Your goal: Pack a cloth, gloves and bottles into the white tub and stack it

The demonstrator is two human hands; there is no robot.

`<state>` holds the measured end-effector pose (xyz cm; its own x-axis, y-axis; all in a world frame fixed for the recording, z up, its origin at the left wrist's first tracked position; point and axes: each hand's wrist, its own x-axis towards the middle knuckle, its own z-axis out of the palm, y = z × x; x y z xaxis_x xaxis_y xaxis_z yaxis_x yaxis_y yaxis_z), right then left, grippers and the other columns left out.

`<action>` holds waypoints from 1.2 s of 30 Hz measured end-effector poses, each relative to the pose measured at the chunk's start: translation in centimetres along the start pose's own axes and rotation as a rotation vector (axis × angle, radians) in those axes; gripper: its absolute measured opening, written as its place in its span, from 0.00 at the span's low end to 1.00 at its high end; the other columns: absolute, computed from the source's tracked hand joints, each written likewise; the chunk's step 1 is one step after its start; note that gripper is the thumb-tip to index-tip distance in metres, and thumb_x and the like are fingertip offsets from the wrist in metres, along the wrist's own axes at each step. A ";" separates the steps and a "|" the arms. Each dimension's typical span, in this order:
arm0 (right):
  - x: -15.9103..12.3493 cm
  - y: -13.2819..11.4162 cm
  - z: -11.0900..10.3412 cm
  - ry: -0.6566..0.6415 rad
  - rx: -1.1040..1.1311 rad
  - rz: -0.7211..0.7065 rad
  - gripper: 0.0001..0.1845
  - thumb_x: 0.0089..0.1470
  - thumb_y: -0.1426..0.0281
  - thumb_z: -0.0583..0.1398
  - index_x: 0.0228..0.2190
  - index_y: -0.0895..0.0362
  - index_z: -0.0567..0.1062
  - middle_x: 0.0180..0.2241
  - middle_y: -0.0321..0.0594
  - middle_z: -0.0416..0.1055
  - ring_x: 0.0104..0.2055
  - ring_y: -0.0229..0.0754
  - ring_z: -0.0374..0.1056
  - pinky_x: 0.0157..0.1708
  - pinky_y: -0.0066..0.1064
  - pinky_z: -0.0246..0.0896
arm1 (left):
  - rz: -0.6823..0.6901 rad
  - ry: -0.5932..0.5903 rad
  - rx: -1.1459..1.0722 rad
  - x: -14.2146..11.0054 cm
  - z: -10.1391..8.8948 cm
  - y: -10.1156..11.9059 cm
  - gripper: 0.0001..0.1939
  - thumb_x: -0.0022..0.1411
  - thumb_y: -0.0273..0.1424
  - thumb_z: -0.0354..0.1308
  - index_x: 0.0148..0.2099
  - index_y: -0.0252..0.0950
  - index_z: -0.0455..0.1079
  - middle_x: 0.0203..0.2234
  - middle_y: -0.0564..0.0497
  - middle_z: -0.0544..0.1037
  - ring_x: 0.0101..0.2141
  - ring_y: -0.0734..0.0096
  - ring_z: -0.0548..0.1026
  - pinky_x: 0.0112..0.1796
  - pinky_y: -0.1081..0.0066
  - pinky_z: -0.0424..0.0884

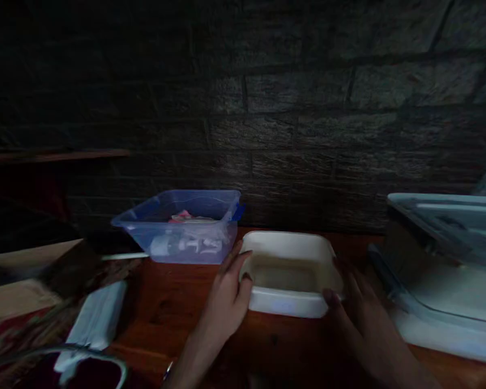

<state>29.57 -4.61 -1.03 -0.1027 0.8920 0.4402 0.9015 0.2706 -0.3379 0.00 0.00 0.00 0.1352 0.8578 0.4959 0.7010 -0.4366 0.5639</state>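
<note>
A white rectangular plastic tub (287, 305) with rounded corners sits upright on the reddish wooden table (178, 302), and nothing shows inside it. My left hand (229, 294) grips its left wall, with the thumb at the near corner and the fingers along the outside. On the opposite side my right hand (358, 308) holds the right wall, thumb at the near right corner, fingers reaching along the outer side in shadow. Just left of the tub stands a clear bluish storage box (222, 237) with bottles and a pinkish item in it.
At the right is a large clear container (449, 281) with a pale rim. A white power strip (99, 316) with a cable lies at lower left, near an open cardboard box (24, 300). A dark brick wall (275, 124) rises behind the table; a shelf (56, 155) juts out left.
</note>
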 end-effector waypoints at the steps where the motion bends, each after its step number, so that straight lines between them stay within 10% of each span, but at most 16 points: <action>1: 0.3 0.0 -0.1 0.006 -0.014 -0.012 0.33 0.70 0.56 0.49 0.68 0.59 0.54 0.67 0.55 0.57 0.70 0.55 0.53 0.67 0.55 0.56 | 0.002 0.003 -0.008 0.2 0.0 0.1 0.25 0.68 0.25 0.46 0.65 0.34 0.66 0.68 0.41 0.63 0.69 0.60 0.60 0.69 0.56 0.56; 16: 7.2 -2.2 -3.6 0.053 -0.121 -0.187 0.33 0.68 0.52 0.50 0.61 0.63 0.70 0.65 0.55 0.62 0.68 0.58 0.57 0.68 0.49 0.54 | 0.136 0.040 0.056 7.1 -3.0 4.4 0.18 0.74 0.37 0.49 0.58 0.37 0.72 0.54 0.45 0.78 0.56 0.62 0.74 0.59 0.65 0.67; 26: 11.5 -1.1 0.9 -0.149 -0.122 -0.183 0.31 0.68 0.55 0.51 0.61 0.63 0.72 0.61 0.55 0.70 0.64 0.54 0.66 0.65 0.42 0.58 | 0.092 -0.310 0.249 10.2 1.1 0.1 0.27 0.75 0.42 0.41 0.66 0.35 0.65 0.63 0.39 0.70 0.64 0.54 0.67 0.63 0.60 0.61; 36: 11.2 0.5 2.7 -0.147 -0.123 -0.179 0.38 0.68 0.50 0.46 0.63 0.65 0.69 0.64 0.56 0.66 0.67 0.58 0.61 0.67 0.49 0.55 | 0.119 -0.348 0.297 9.7 1.5 -0.5 0.28 0.73 0.46 0.43 0.66 0.37 0.63 0.64 0.41 0.68 0.65 0.54 0.65 0.64 0.59 0.60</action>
<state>27.70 6.48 1.44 -0.3170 0.8794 0.3552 0.9070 0.3906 -0.1576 2.01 8.94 3.47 0.4184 0.8684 0.2661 0.8293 -0.4847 0.2781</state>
